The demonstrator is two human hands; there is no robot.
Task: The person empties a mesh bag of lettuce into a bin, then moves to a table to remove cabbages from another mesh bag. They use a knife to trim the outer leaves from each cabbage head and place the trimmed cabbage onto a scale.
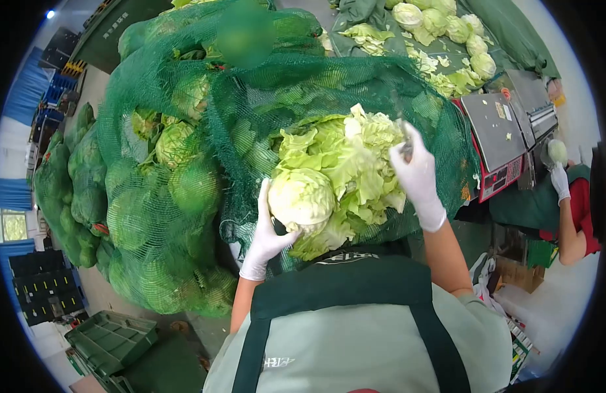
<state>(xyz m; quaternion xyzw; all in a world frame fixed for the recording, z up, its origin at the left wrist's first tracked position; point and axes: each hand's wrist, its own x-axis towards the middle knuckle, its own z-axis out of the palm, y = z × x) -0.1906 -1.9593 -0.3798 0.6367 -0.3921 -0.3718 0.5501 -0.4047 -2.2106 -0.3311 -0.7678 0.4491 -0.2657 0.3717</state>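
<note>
In the head view, my left hand [267, 241], in a white glove, cups a pale green cabbage [302, 198] from its left side and underneath. My right hand [419, 180], also gloved, is raised at the right edge of a heap of loose cabbage leaves [365, 164]. Its thumb and fingers are curved and apart, slightly blurred, with nothing visible between them. The leaves lie right beside the cabbage, on top of a green mesh sack [277, 82] spread in front of me. More cabbages show dimly through the mesh.
Full mesh sacks of cabbages [165, 216] are stacked at the left. Bare cabbages [457, 29] and scattered leaves lie at the back right. A red-edged scale [496, 131] stands on the right; beyond it a co-worker's gloved hand [560, 181] holds a cabbage. A green crate [113, 337] sits lower left.
</note>
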